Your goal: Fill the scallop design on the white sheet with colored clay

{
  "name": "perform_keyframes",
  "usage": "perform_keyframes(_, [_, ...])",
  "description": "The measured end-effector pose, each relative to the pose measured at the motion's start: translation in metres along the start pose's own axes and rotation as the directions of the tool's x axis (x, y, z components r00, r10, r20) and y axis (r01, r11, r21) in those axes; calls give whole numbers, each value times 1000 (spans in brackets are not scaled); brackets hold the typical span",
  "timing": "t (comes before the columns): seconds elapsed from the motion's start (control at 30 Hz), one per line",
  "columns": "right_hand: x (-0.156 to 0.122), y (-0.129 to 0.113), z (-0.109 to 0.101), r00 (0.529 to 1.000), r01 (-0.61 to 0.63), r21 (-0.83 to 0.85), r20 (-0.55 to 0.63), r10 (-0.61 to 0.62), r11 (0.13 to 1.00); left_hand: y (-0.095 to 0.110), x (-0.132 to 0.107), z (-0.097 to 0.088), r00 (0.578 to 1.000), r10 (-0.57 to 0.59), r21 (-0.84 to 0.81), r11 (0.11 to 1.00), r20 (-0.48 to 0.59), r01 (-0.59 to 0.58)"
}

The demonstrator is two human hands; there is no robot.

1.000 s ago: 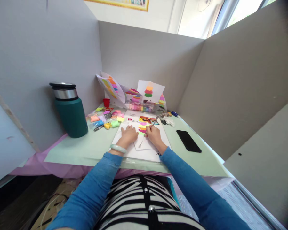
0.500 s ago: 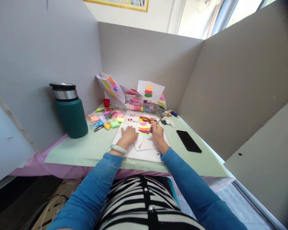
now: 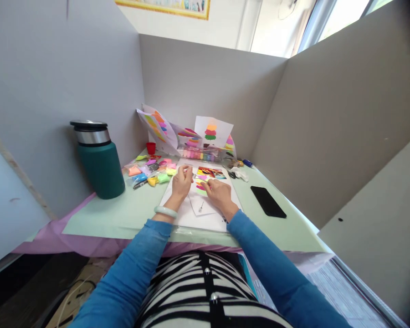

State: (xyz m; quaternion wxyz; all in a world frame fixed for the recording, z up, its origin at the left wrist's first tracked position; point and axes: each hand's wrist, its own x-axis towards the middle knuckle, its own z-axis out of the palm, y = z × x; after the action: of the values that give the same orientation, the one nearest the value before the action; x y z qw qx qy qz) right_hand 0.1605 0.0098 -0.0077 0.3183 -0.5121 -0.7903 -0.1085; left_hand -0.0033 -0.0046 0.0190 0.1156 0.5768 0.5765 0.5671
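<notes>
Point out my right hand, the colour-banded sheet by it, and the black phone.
Right hand (image 3: 220, 194): head view, on the back of the hand.
Colour-banded sheet (image 3: 208, 208): head view, on its white lower part.
Black phone (image 3: 268, 202): head view, middle of its upper face.

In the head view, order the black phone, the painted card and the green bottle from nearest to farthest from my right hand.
From your right hand:
1. Painted card, directly below it.
2. Black phone, on the table to its right.
3. Green bottle, far left.
</notes>
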Motion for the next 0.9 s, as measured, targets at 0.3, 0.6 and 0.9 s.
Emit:
perform_keyframes(0.3, [10,21,3,944,-112,715,-141,298,691,-14,12,0,967,-241,-289,934,-79,209])
perform_keyframes(0.6, [9,-9,-8,961,-264,951,245,132,161,-3,0,5,926,-38,-292,943,377,158])
perform_keyframes(0.9, [17,47,3,723,-379,770,-99,683,514,-12,-2,3,882,-179,641,749,437,-166])
